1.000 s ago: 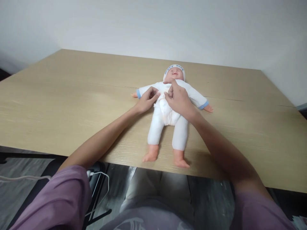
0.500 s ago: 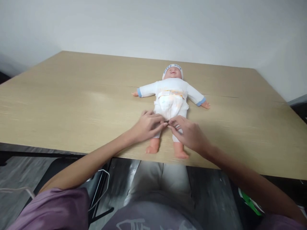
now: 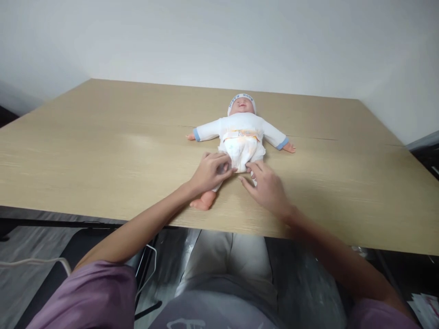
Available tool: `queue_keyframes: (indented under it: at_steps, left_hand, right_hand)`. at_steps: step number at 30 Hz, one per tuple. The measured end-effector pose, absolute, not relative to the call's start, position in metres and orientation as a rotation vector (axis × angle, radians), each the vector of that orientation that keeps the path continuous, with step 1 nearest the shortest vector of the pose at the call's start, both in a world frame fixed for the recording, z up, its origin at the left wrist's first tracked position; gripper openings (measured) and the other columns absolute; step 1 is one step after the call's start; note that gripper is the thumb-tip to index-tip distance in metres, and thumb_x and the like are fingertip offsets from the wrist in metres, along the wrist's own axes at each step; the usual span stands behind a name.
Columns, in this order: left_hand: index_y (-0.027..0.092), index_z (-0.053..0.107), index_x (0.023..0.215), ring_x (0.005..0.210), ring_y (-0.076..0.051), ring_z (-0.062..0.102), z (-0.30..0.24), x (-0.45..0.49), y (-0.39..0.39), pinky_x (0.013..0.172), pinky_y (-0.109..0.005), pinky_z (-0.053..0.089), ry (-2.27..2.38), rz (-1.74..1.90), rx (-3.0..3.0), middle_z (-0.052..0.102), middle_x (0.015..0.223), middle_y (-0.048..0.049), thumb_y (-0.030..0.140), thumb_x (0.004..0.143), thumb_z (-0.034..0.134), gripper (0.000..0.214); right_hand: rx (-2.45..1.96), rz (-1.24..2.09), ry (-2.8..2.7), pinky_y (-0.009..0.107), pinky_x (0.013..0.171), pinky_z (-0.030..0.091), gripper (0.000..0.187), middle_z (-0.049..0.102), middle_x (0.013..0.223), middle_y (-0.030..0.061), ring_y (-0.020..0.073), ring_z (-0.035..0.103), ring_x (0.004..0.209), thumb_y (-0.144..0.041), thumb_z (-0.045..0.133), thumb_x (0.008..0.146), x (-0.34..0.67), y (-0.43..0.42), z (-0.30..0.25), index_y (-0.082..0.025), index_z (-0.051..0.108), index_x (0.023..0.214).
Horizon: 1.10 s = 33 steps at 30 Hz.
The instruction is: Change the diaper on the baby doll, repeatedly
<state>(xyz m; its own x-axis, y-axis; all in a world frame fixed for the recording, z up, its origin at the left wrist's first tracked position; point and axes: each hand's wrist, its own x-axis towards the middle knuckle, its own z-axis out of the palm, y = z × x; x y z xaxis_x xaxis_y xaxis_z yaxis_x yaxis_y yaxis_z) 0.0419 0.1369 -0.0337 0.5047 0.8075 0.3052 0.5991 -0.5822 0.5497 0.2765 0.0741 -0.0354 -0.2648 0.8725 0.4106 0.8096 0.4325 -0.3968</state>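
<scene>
A baby doll [image 3: 242, 119] in a white top with blue cuffs and a white printed cap lies on its back. Around its hips is a white diaper [image 3: 241, 151] with an orange-patterned waistband. My left hand [image 3: 213, 171] rests at the diaper's lower left edge, over the doll's thigh, its fingers curved and its thumb apart. On the other side, my right hand [image 3: 268, 185] touches the diaper's lower right edge with its fingertips, thumb spread away from them. One bare foot [image 3: 205, 201] shows below my left hand; the other foot is hidden behind my right hand.
The doll lies on a wide wooden table [image 3: 103, 151] against a pale wall [image 3: 206, 41]. Below the front edge are a black chair [image 3: 82, 246], a white cable [image 3: 37, 261] and my lap. White papers [image 3: 425, 306] appear at the lower right.
My hands, which met at the diaper's lower middle, have moved apart to its two sides. The doll's legs have spread, and one foot has gone out of sight behind my right hand.
</scene>
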Motion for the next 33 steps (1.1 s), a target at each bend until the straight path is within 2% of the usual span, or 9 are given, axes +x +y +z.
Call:
queue_keyframes:
  at_steps: [3, 6, 9, 14, 20, 24, 29, 33]
  left_hand:
    - [0.024, 0.072, 0.105, 0.129, -0.028, 0.066, -0.036, 0.039, 0.135, 0.116, -0.047, 0.043, 1.177, 0.855, 2.385, 0.075, 0.136, -0.0091, 0.047, 0.106, 0.069, 0.023]
    - [0.023, 0.072, 0.106, 0.134, -0.029, 0.065, -0.035, 0.038, 0.132, 0.119, -0.048, 0.041, 1.162, 0.87, 2.39, 0.074, 0.144, -0.0099, 0.045, 0.108, 0.067, 0.023]
    - [0.022, 0.07, 0.1, 0.119, -0.029, 0.066, -0.033, 0.039, 0.131, 0.111, -0.046, 0.044, 1.132, 0.844, 2.378, 0.078, 0.132, -0.0096, 0.044, 0.108, 0.065, 0.024]
    - [0.023, 0.062, 0.097, 0.101, -0.026, 0.062, -0.033, 0.043, 0.133, 0.101, -0.043, 0.042, 1.108, 0.863, 2.347, 0.077, 0.103, -0.0039, 0.04, 0.105, 0.064, 0.02]
    - [0.022, 0.061, 0.1, 0.102, -0.026, 0.06, -0.032, 0.043, 0.133, 0.102, -0.044, 0.042, 1.062, 0.885, 2.298, 0.072, 0.101, -0.004, 0.04, 0.104, 0.063, 0.018]
    - [0.022, 0.062, 0.097, 0.099, -0.028, 0.055, -0.032, 0.043, 0.132, 0.096, -0.043, 0.042, 1.074, 0.876, 2.302, 0.068, 0.096, -0.0049, 0.041, 0.105, 0.061, 0.02]
    - [0.022, 0.064, 0.098, 0.096, -0.026, 0.056, -0.037, 0.045, 0.136, 0.093, -0.041, 0.043, 1.117, 0.917, 2.259, 0.066, 0.093, -0.0037, 0.042, 0.101, 0.067, 0.021]
    - [0.022, 0.06, 0.1, 0.084, -0.02, 0.052, -0.046, 0.043, 0.142, 0.081, -0.035, 0.041, 1.082, 1.006, 2.019, 0.061, 0.089, -0.0003, 0.046, 0.094, 0.08, 0.031]
  right_hand:
    - [-1.411, 0.177, -2.098, 0.048, 0.085, 0.062, 0.026, 0.071, 0.13, 0.0164, 0.035, 0.076, 0.103, -0.037, 0.068, 0.107, 0.276, 0.07, -0.036, -0.024, 0.07, 0.129]
    - [-1.359, 0.245, -2.074, 0.05, 0.092, 0.063, 0.026, 0.069, 0.141, 0.0165, 0.0328, 0.076, 0.103, -0.033, 0.068, 0.107, 0.276, 0.069, -0.036, -0.024, 0.068, 0.131]
    - [-1.303, 0.276, -2.068, 0.051, 0.1, 0.061, 0.026, 0.072, 0.142, 0.0167, 0.0338, 0.075, 0.109, -0.029, 0.069, 0.106, 0.277, 0.07, -0.037, -0.021, 0.067, 0.13]
    - [-1.312, 0.287, -2.032, 0.05, 0.099, 0.06, 0.023, 0.078, 0.124, 0.015, 0.0361, 0.075, 0.114, -0.032, 0.071, 0.106, 0.275, 0.075, -0.041, -0.021, 0.067, 0.126]
    - [-1.305, 0.264, -2.025, 0.05, 0.099, 0.058, 0.02, 0.075, 0.128, 0.0161, 0.0355, 0.073, 0.115, -0.029, 0.067, 0.106, 0.274, 0.077, -0.048, -0.021, 0.065, 0.124]
    - [-1.33, 0.245, -2.017, 0.05, 0.098, 0.057, 0.021, 0.076, 0.124, 0.0164, 0.0357, 0.072, 0.112, -0.03, 0.065, 0.106, 0.273, 0.077, -0.05, -0.021, 0.064, 0.125]
    - [-1.367, 0.263, -1.988, 0.045, 0.09, 0.055, 0.019, 0.076, 0.108, 0.0125, 0.0337, 0.072, 0.1, -0.033, 0.067, 0.103, 0.272, 0.079, -0.049, -0.022, 0.064, 0.119]
    - [-1.476, 0.408, -1.815, 0.038, 0.075, 0.051, 0.023, 0.068, 0.084, 0.0022, 0.0267, 0.067, 0.076, -0.037, 0.072, 0.098, 0.273, 0.082, -0.045, -0.025, 0.06, 0.113]
